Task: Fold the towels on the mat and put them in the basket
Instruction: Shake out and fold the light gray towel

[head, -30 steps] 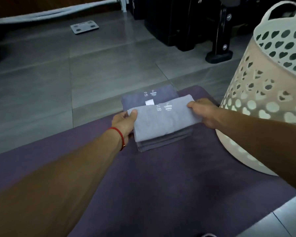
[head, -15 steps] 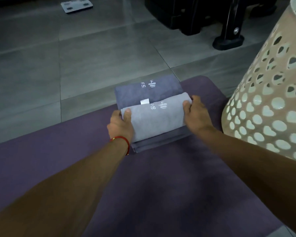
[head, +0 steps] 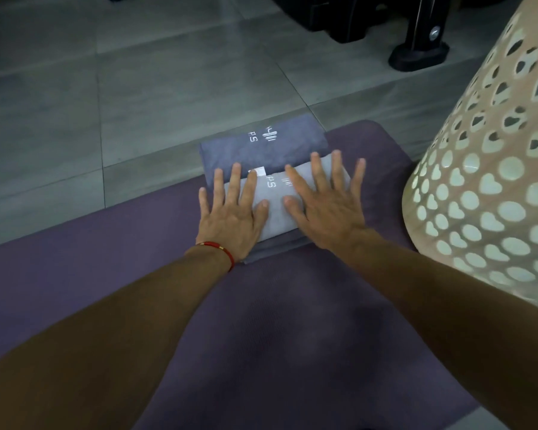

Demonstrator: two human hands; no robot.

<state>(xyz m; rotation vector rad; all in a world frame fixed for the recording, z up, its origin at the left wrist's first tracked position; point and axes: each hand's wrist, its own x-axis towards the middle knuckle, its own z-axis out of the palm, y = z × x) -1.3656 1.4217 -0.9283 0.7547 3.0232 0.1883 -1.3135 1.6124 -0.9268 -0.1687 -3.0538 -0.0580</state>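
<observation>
A folded light grey towel (head: 277, 197) lies on top of a folded darker one whose edge (head: 277, 248) shows beneath, on the purple mat (head: 261, 321). Another folded dark blue-grey towel (head: 261, 144) lies just behind them at the mat's far edge. My left hand (head: 230, 212) and my right hand (head: 326, 203) both lie flat with spread fingers, pressing down on the light grey towel. The beige basket (head: 494, 181) with heart-shaped holes stands at the right, tilted in view, its opening out of frame.
Grey floor tiles (head: 137, 88) stretch beyond the mat. A black stand foot (head: 416, 54) and dark equipment sit at the back right. The basket's wall is close to my right forearm.
Both hands let go of the light grey towel's side edges and moved on top of it, fingers spread flat. The view tipped further down and closer.
</observation>
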